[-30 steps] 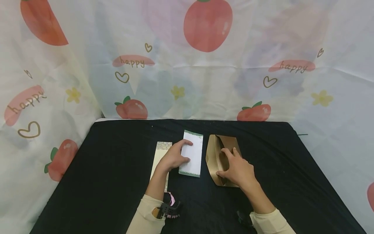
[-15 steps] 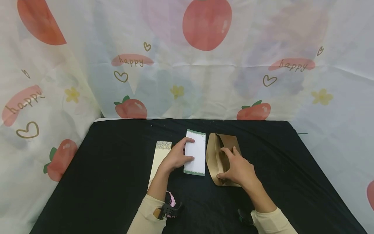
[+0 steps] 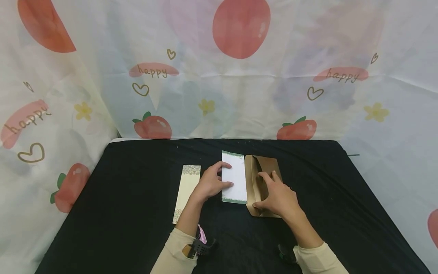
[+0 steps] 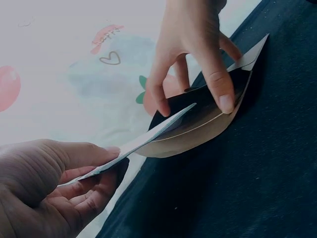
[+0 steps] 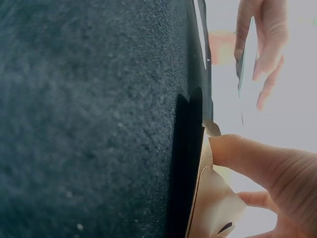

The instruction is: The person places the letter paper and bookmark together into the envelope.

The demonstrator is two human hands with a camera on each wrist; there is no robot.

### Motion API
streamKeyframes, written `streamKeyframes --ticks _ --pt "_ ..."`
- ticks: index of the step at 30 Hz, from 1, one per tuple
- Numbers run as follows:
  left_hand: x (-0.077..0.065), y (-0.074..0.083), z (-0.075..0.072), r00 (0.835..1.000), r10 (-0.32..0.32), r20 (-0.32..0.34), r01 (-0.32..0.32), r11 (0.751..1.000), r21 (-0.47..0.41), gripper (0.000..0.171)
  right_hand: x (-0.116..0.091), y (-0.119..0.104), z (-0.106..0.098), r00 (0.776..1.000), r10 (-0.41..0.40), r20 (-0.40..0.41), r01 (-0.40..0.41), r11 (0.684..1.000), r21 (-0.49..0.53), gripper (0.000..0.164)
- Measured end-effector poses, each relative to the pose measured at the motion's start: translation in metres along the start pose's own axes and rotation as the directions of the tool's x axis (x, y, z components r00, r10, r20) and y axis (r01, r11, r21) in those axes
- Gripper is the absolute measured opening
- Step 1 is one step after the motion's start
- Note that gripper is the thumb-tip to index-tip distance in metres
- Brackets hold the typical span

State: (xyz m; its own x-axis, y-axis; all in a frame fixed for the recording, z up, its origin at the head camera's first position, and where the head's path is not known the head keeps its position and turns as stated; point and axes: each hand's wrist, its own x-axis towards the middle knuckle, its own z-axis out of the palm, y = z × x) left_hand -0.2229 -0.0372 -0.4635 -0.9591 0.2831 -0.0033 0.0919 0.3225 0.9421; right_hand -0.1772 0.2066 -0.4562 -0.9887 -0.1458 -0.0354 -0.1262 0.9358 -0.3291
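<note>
My left hand (image 3: 211, 183) pinches a white card (image 3: 236, 179) with green leafy borders, thumb on top and fingers underneath. In the head view the card's right edge overlaps the left side of a gold envelope (image 3: 251, 180). The left wrist view has the card (image 4: 158, 130) tilted, its far tip over the envelope's dark mouth. My right hand (image 3: 282, 198) holds the envelope with its mouth spread, the thumb at the flap side and the fingers at the far side. Seen from the right wrist, the thumb presses by the envelope's edge (image 5: 208, 198).
Left of the card lies a long cream strip (image 3: 187, 190) with patterned ends, partly behind my left forearm. A pink tassel (image 3: 202, 235) shows beside the left wrist. Black cloth (image 3: 137, 213) covers the table, and a printed curtain (image 3: 239, 99) hangs behind and at the sides.
My left hand has carried the white card rightward until it overlaps the envelope in the head view. The right hand and envelope have hardly moved. More of the cream strip now shows.
</note>
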Motion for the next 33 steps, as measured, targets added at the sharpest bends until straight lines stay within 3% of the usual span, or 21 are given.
streamKeyframes --ticks 20,33 --pt "0.001 0.005 0.015 0.999 0.044 -0.026 -0.043 0.999 0.021 0.061 0.002 -0.007 0.003 0.999 -0.006 -0.033 0.005 1.000 -0.028 0.102" --pt "0.003 0.005 0.024 0.995 0.041 -0.094 -0.030 0.993 0.111 0.060 0.002 -0.011 0.007 0.999 0.048 0.019 -0.048 0.998 -0.031 0.102"
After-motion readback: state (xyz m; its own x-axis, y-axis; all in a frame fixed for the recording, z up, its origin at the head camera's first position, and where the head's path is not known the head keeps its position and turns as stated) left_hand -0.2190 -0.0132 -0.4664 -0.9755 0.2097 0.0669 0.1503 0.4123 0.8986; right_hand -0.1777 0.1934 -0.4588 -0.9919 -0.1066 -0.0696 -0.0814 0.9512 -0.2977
